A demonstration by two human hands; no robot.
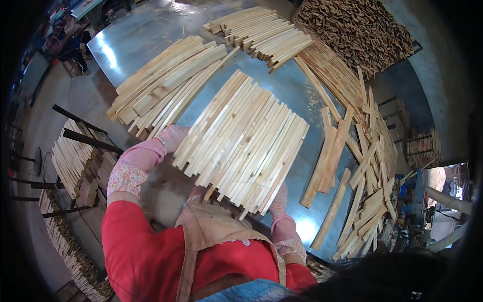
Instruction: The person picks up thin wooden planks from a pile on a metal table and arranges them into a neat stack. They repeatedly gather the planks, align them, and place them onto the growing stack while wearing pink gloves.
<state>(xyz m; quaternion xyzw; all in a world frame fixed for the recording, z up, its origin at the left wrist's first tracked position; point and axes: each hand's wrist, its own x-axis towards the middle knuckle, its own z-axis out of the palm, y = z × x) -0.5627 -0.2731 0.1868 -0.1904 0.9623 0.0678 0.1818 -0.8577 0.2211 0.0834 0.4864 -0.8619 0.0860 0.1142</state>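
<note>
I see a row of pale, slim wooden strips [244,143] at dial centre, the pink-gloved left hand [174,138] at nine o'clock, the pink-gloved right hand [278,199] at five, seemingly bracing it together; fingers hidden, I can't tell their grip.

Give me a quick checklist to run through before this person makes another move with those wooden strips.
1. Left hand at the left side of the row of strips: ok.
2. Right hand at the row's right side: ok, though partly hidden.
3. Row's near ends even: not ok, some stick out farther than others.
4. Firm grip: cannot tell, the strips hide most fingers.
5. Loose strips on the right neatly lined up: not ok, many lie crossed.
</note>
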